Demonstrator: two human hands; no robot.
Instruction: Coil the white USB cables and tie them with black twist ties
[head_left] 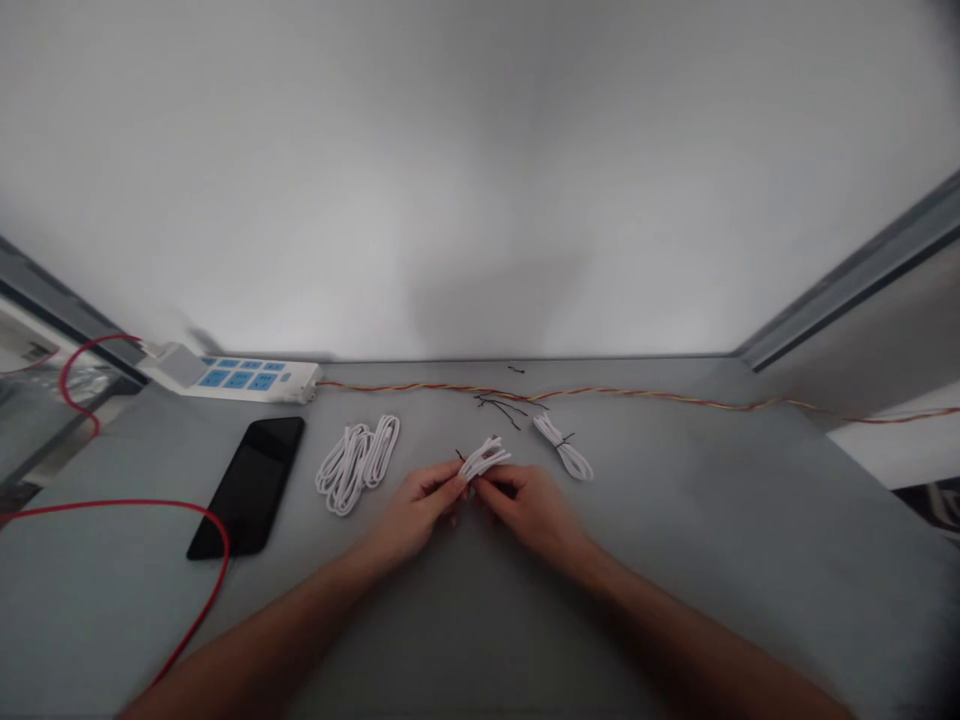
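Both hands meet at the middle of a grey table (675,520) on a small coiled white cable (486,459). My left hand (421,502) pinches the coil's near end with closed fingers. My right hand (525,503) grips the same coil from the right, fingers curled. A thin black twist tie sticks out beside the coil. Several loose white cable coils (358,462) lie to the left. A tied white cable bundle (564,447) lies to the right. A few black twist ties (501,405) lie just beyond the hands.
A black phone (251,484) lies face up at the left. Behind it sits a white power strip with blue sockets (240,378). A red cable (150,510) loops over the left side. A twisted red-yellow wire (637,394) runs along the back edge by the white wall.
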